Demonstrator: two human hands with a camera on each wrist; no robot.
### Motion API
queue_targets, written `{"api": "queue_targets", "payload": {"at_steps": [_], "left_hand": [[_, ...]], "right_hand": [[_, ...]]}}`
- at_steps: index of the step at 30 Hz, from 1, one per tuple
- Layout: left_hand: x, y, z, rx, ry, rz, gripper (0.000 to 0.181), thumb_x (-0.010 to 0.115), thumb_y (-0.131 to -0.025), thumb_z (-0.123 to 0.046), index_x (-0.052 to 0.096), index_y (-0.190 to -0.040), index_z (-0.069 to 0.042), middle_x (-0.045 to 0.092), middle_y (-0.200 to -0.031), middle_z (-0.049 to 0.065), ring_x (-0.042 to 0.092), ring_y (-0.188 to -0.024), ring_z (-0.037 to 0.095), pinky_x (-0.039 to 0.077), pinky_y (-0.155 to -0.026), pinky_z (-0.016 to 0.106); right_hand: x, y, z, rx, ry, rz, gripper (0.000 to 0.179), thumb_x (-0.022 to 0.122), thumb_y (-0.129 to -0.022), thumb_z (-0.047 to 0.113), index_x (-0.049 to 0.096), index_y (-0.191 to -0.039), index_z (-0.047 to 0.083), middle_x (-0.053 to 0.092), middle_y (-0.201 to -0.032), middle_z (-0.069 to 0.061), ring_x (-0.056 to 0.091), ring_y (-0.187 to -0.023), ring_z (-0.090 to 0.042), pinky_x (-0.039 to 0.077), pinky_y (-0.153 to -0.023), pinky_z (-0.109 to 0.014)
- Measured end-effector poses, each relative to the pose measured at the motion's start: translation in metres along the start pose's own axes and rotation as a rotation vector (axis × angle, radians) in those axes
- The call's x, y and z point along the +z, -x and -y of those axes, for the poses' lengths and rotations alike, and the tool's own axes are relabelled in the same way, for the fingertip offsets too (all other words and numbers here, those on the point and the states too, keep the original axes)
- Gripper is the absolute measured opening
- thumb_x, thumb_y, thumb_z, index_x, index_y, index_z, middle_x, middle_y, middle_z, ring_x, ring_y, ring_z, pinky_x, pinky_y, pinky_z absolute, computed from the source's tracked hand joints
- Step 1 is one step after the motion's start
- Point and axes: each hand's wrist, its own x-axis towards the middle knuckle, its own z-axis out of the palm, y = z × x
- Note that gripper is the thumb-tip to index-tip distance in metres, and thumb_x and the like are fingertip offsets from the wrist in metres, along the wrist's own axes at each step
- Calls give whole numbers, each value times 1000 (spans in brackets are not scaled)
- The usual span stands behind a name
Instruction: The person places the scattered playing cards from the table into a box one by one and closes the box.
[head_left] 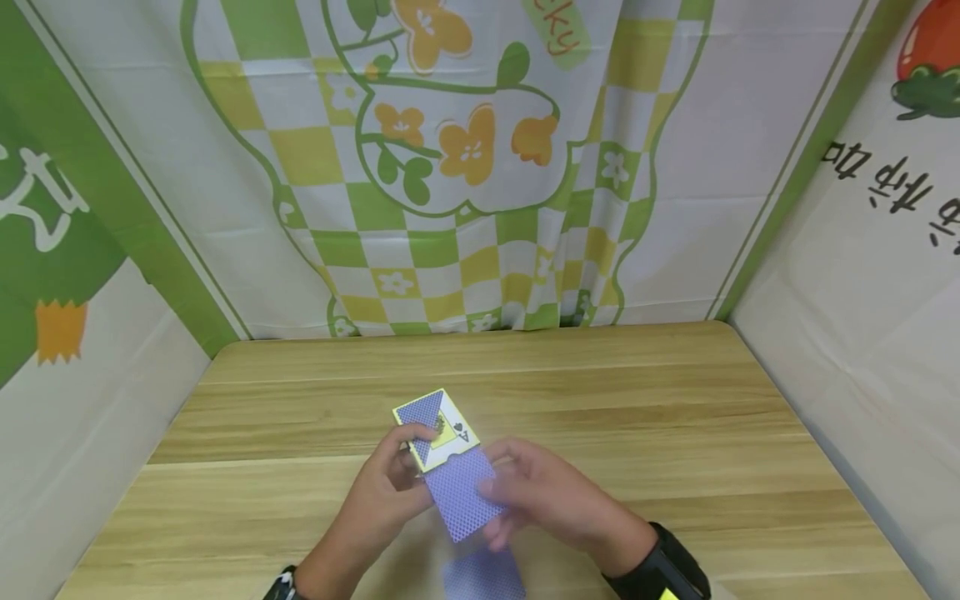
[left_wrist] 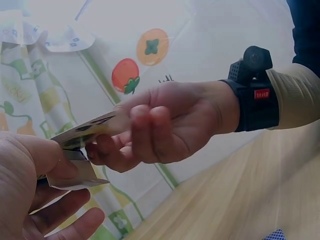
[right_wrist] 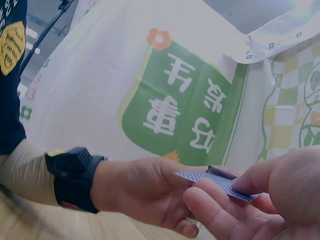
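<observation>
My left hand [head_left: 386, 492] grips a playing-card box [head_left: 456, 417], blue-patterned with an ace printed on its face, thumb across the top. Out of the box's near end sticks a blue-backed playing card [head_left: 453, 496], tilted along with the box. My right hand [head_left: 558, 500], slightly blurred, pinches that card at its right edge between thumb and fingers; the blue pattern [right_wrist: 200, 176] shows between the hands in the right wrist view. In the left wrist view, a pale flap [left_wrist: 87, 179] hangs at the box's end under the left thumb.
More blue-backed cards [head_left: 483, 577] lie on the wooden table [head_left: 637, 400] at its near side, below the hands. A patterned curtain [head_left: 465, 275] hangs behind the table's far edge, with printed cloth walls [head_left: 847, 333] on both sides.
</observation>
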Motion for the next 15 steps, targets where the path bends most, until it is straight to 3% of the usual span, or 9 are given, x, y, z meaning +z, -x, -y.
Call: {"api": "queue_targets", "payload": {"at_steps": [5,8,11,15], "left_hand": [[1,0,1,17,-9,3,53,64,-83,13,44,-129,-2,70,-104,11,69,-94,20,60,-78,34],[2,1,1,-5,-11,-6,54,65,-81,13,45,-128,-3,69,-104,14,69,-94,22,60,-77,34],[5,2,-1,-61,-5,-14,55,67,-80,12,47,-127,-6,69,-106,15,69,-96,23,60,-79,34],[7,3,-2,-150,-16,-9,53,73,-82,4,48,-126,-9,70,-109,14,68,-100,23,59,-82,33]], "right_hand": [[0,-2,-1,-82,-73,-38,50,66,-91,-4,37,-131,-4,64,-116,-16,72,-86,-21,62,-79,-36],[0,-2,-2,-138,-62,-62,54,66,-89,-7,35,-133,-4,63,-115,-16,72,-87,-23,62,-81,-39],[0,-3,-3,-167,24,-122,53,68,-91,-3,37,-133,-5,66,-107,-13,71,-78,-20,62,-73,-37],[1,-3,-4,-169,219,-262,41,70,-94,11,49,-127,-1,65,-93,-8,65,-64,-15,59,-61,-31]]}}
